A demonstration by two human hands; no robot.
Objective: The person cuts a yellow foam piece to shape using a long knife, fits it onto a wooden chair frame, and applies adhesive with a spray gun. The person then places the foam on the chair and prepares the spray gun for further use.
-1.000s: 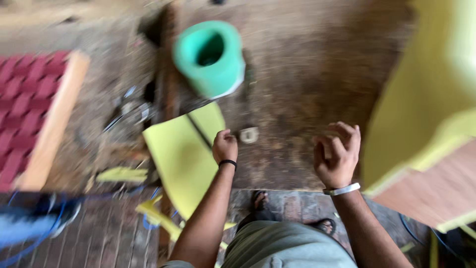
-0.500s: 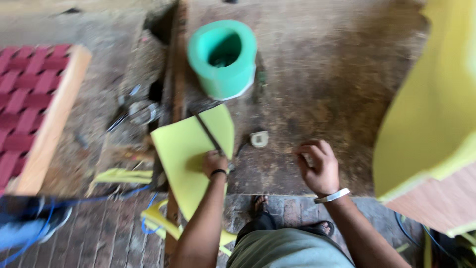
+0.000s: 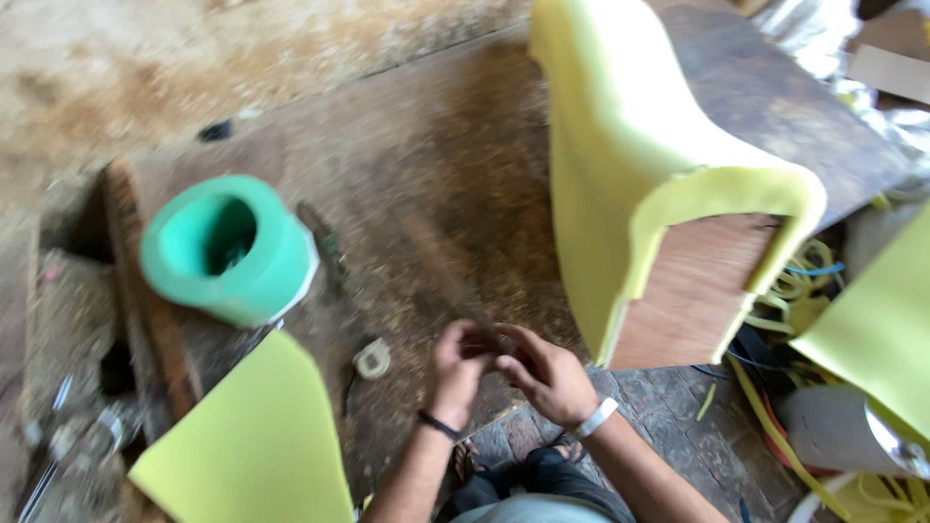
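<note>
Lower center of frame: your left hand [image 3: 457, 360] and right hand [image 3: 544, 373] both pinch a thin dark blurred stick [image 3: 455, 291], foam-covered wooden frame [image 3: 639, 165] to the right.

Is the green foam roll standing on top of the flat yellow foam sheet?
No, the green foam roll lies on the worn wooden floor, apart from the yellow foam sheet lower down.

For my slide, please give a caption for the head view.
Both hands meet over a dusty wooden board, between green foam roll and yellow foam-covered frame.
</note>
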